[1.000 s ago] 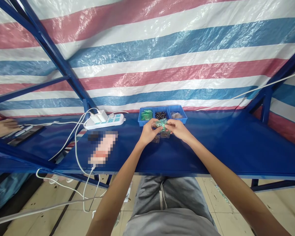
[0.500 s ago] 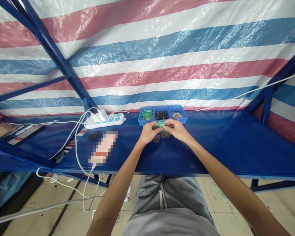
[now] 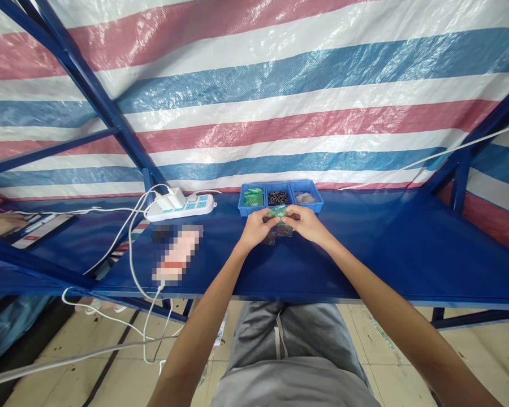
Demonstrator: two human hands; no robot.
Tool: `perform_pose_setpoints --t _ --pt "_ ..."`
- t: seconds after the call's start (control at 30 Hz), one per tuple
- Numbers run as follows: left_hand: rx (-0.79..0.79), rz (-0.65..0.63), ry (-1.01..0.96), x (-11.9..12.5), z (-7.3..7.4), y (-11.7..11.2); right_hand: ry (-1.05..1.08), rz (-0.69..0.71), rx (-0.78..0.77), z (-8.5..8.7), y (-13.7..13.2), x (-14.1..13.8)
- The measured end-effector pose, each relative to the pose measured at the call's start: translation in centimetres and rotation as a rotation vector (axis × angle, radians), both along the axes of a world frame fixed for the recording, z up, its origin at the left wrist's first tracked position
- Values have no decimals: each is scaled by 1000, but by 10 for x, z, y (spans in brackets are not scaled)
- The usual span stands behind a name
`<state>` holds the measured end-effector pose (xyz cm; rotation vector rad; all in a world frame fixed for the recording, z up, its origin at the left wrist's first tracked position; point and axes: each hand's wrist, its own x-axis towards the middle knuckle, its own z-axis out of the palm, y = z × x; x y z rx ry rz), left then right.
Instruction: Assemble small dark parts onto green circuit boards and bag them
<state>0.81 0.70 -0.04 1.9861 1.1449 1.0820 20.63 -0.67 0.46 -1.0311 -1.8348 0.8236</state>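
Observation:
Between my two hands is a small green plastic packet (image 3: 277, 211), held just in front of the blue bins. My left hand (image 3: 257, 227) pinches its left side, and my right hand (image 3: 304, 223) grips its right side. Under and just below the hands lie small clear bags with brownish contents (image 3: 285, 230) on the blue table. Behind them stands a blue three-part bin (image 3: 242, 209). Green packets (image 3: 253, 196) fill its left part, small dark pieces (image 3: 278, 198) the middle, and whitish clear packets (image 3: 305, 198) the right.
To the left, a white power strip (image 3: 180, 209) carries plugs and cables. A blurred-out pinkish object (image 3: 178, 254) lies in front of it with a white cable attached. Blue metal posts (image 3: 110, 107) and a striped sheet (image 3: 280, 124) bound the blue table (image 3: 390, 243).
Both hands keep hold of the green packet in nearly the same place. The packet's shape between the fingers has shifted slightly.

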Motion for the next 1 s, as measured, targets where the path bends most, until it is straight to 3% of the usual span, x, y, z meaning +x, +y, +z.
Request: perform_pose_setpoints --t 0.17,0.33,0.5,0.67,0.83,1.0 --pt "-136 -80 -183 -1 -3 3 19 -32 -5 -2 0 1" --pt "-134 27 -210 1 1 -3 10 -64 -97 -5 3 2" --pt "-52 61 -119 1 5 -10 34 13 -130 0 -1 0" --pt "-47 -37 -54 4 7 -17 205 68 -188 7 -4 0" --pt "65 -129 91 10 10 -24 265 62 -212 9 0 5" --pt "236 -25 231 6 7 -19 202 -23 -228 1 5 5"
